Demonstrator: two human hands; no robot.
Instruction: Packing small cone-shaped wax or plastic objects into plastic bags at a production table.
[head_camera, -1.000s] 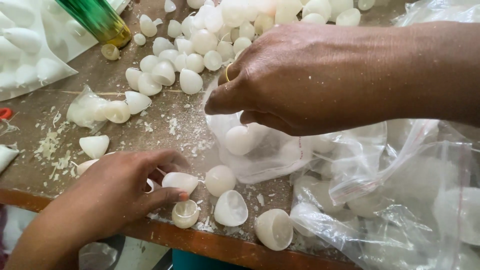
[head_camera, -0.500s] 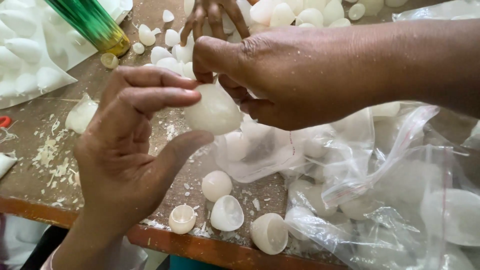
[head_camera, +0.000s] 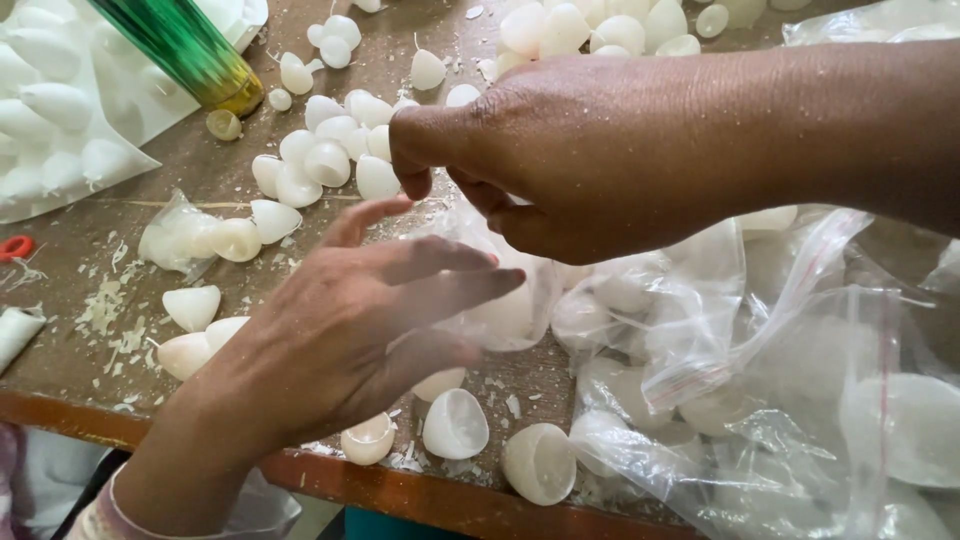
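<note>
The work in hand looks like bagging: white half-shells going 1 at a time into a small clear bag (head_camera: 520, 290).

The right hand (head_camera: 600, 160) comes in from 3 o'clock and pinches the bag's rim between thumb and forefinger, holding the mouth up just above centre. The left hand (head_camera: 370, 310) reaches up from 7 o'clock with its fingers stretched out flat at the bag's mouth. It is blurred, and I see nothing gripped in it. A pale shell (head_camera: 500, 315) shows through the film just past its fingertips, so the piece seems to lie inside the bag.

By my reading, the next move calls for the right hand's pinch to keep the mouth open and for the left hand to find another loose piece. The nearest are 3 open cups (head_camera: 455, 423) at 6 o'clock, along the table (head_camera: 400, 490) edge.

Containers:
- Larger clear bags (head_camera: 800, 380) at 4 o'clock, 1 with a red zip strip, hold more shells, too hazy to count.
- A moulded tray (head_camera: 60, 120) at 10 o'clock holds white pointed forms.
- A loose heap (head_camera: 330, 160) lies at 11 o'clock, beside a green tube (head_camera: 190, 50).
</note>
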